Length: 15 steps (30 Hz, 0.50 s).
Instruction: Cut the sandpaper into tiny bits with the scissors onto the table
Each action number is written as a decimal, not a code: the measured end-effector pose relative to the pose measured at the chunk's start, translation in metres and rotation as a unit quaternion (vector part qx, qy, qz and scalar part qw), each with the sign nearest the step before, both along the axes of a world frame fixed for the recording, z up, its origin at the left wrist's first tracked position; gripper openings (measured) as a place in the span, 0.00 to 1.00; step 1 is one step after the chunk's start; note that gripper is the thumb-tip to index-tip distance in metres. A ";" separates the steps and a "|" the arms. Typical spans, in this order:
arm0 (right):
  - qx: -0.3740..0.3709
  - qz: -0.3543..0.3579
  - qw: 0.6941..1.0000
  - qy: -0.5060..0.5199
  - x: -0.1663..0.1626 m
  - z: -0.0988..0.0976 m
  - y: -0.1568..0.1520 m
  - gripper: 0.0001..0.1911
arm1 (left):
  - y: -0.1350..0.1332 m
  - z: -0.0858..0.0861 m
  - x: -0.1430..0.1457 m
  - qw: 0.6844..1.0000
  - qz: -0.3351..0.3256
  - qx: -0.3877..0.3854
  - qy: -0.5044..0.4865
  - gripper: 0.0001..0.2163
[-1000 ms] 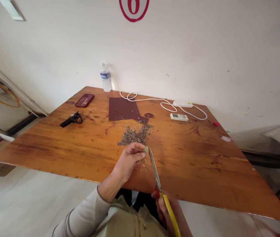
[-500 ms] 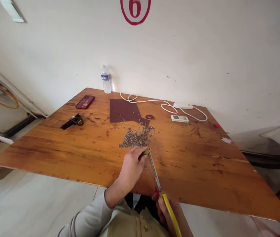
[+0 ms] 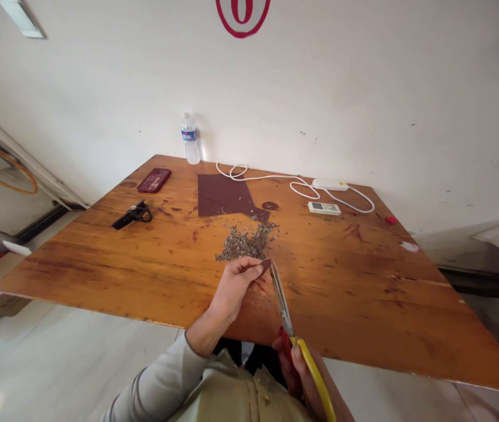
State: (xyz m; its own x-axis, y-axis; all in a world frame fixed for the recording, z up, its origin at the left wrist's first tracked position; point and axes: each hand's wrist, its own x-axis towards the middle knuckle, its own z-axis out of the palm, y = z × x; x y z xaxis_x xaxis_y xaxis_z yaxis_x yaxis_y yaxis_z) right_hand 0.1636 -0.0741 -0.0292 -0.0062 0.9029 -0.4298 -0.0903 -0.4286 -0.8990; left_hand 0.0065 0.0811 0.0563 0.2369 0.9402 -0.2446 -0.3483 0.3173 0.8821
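Left hand (image 3: 234, 285) pinched shut on small paper scrap (image 3: 266, 265) at fingertips; right hand (image 3: 306, 375) closed round scissors (image 3: 285, 313) handles (blades meeting scrap just beside fingers). Judged light, limp; best gripped at edge. Clippings (image 3: 246, 243) beyond fingertips on table (image 3: 364, 305).

Left arm's got a light grey long sleeve (image 3: 161, 381) with a darker band near the cuff, plus a tan button-up shirt (image 3: 241, 398); both hands bare.

Wooden tabletop (image 3: 385, 305) — water bottle (image 3: 190, 139) upright at far edge by the wall, dark red phone (image 3: 154, 180) left of it, black tool (image 3: 132, 214) nearer left, white cable (image 3: 276, 179) running to power strip (image 3: 327, 184), small remote (image 3: 324, 207) just beside it
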 end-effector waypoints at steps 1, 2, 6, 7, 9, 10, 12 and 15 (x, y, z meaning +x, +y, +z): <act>0.000 -0.003 1.000 0.007 -0.001 0.002 0.001 0.46 | -0.001 0.001 0.000 1.000 -0.003 -0.010 -0.005 0.15; 0.002 -0.005 1.000 0.012 -0.001 0.004 0.001 0.46 | -0.001 0.001 0.001 1.000 -0.003 -0.018 -0.007 0.16; 0.010 0.004 1.000 0.006 0.001 0.008 0.002 0.43 | -0.002 0.000 0.002 0.999 -0.001 -0.037 -0.008 0.16; 0.007 0.008 1.000 -0.004 0.002 0.008 0.002 0.43 | -0.002 -0.001 0.003 0.999 0.004 -0.036 -0.007 0.16; 0.003 0.015 1.000 -0.024 0.005 0.007 0.002 0.43 | -0.002 -0.003 0.004 0.999 0.034 -0.026 -0.003 0.14; 0.002 0.017 0.999 -0.033 0.007 0.006 0.002 0.42 | -0.002 -0.005 0.005 0.998 0.055 -0.020 -0.004 0.14; 0.004 0.020 0.999 -0.042 0.010 0.004 0.002 0.41 | -0.002 -0.008 0.006 0.997 0.081 -0.016 -0.014 0.12; 0.015 0.026 0.998 -0.047 0.011 0.001 0.000 0.43 | -0.002 -0.012 0.007 0.996 0.071 -0.038 -0.041 0.12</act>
